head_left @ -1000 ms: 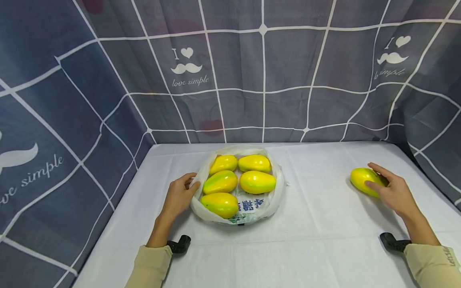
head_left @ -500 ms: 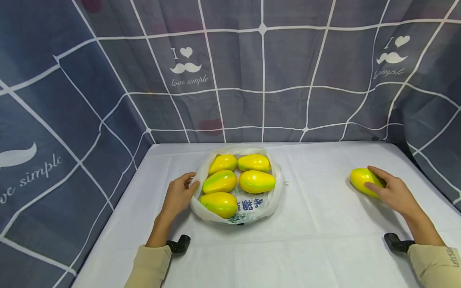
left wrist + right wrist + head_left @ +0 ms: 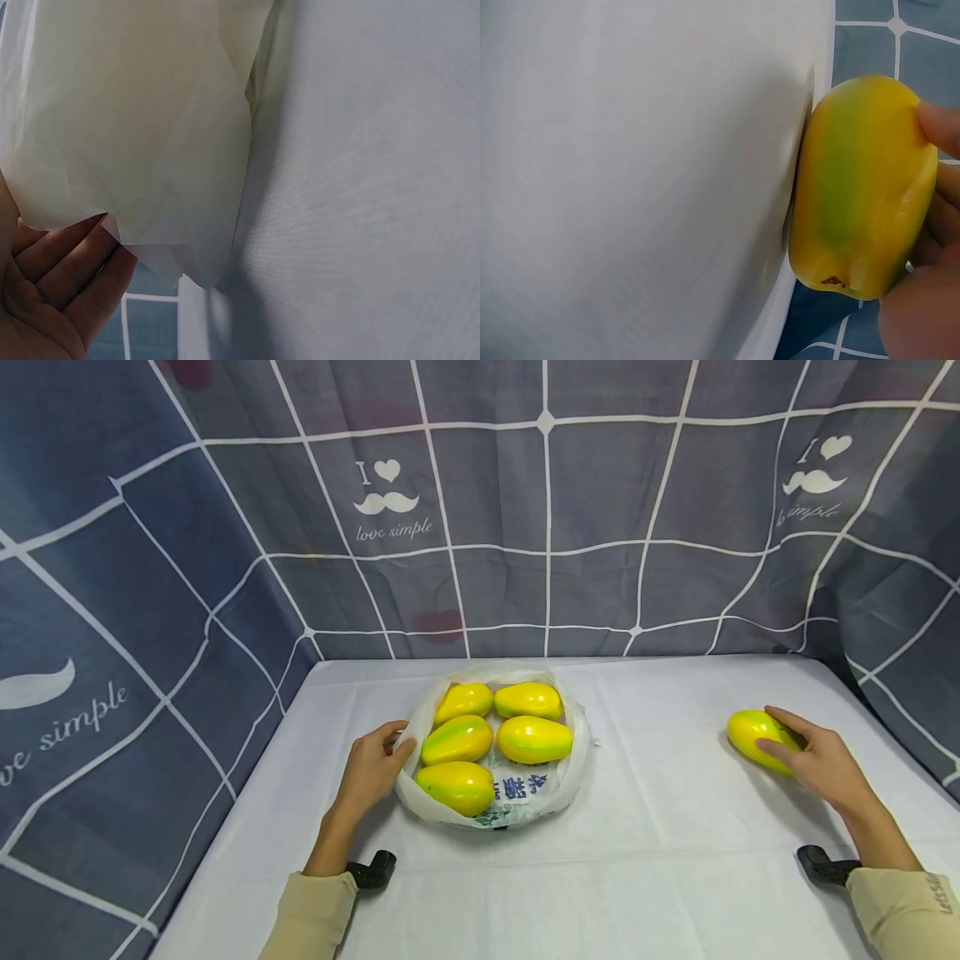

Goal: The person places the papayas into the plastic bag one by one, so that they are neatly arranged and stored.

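Observation:
A white plastic bag (image 3: 572, 781), its mouth rolled wide, stands on the table with several yellow-green papayas (image 3: 536, 739) inside. My left hand (image 3: 372, 766) pinches the bag's left rim between thumb and fingers. In the left wrist view the bag (image 3: 142, 135) covers the fingertips of that hand (image 3: 64, 285). Far to the right, my right hand (image 3: 821, 760) grips a single papaya (image 3: 753, 737) from its right side. The right wrist view shows this papaya (image 3: 859, 187) low against the white cloth, with the thumb and fingers around one side.
A white cloth (image 3: 637, 893) covers the table. Dark grey checked curtains (image 3: 487, 585) hang along the back and the left and right sides. Each wrist carries a black camera mount (image 3: 375, 868) close above the cloth.
My right hand has shifted very slightly on the papaya, its wrist moving a little to the right. The left hand, the bag and the papayas in it stay as they were.

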Demonstrator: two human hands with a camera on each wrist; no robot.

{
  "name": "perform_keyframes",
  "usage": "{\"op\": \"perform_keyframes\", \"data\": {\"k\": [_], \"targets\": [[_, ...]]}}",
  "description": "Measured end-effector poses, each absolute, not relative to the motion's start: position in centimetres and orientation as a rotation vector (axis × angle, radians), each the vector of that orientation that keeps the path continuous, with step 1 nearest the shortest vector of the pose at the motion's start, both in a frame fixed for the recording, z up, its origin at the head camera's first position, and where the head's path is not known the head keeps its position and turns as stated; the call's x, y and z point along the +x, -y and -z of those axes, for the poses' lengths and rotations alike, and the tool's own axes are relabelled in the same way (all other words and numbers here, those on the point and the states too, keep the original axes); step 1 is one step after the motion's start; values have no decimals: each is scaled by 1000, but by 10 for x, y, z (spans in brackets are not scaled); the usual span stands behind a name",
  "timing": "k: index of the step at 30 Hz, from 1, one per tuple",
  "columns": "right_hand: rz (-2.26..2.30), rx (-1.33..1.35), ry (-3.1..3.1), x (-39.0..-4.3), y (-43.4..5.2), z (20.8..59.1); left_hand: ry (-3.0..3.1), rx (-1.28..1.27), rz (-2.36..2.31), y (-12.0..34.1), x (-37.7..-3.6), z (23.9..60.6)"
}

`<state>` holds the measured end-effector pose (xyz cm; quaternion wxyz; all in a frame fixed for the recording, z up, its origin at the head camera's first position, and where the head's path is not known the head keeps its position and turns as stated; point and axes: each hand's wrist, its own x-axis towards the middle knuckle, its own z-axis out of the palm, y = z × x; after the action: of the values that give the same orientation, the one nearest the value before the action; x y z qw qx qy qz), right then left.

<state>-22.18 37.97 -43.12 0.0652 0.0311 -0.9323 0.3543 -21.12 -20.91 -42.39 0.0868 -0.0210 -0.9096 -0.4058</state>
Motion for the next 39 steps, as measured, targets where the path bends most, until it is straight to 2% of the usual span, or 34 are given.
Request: {"op": "perform_keyframes", "data": {"k": [39], "targets": [[-1011, 112, 2746, -214, -378, 436, 2704, -84, 1212, 210, -210, 425]]}}
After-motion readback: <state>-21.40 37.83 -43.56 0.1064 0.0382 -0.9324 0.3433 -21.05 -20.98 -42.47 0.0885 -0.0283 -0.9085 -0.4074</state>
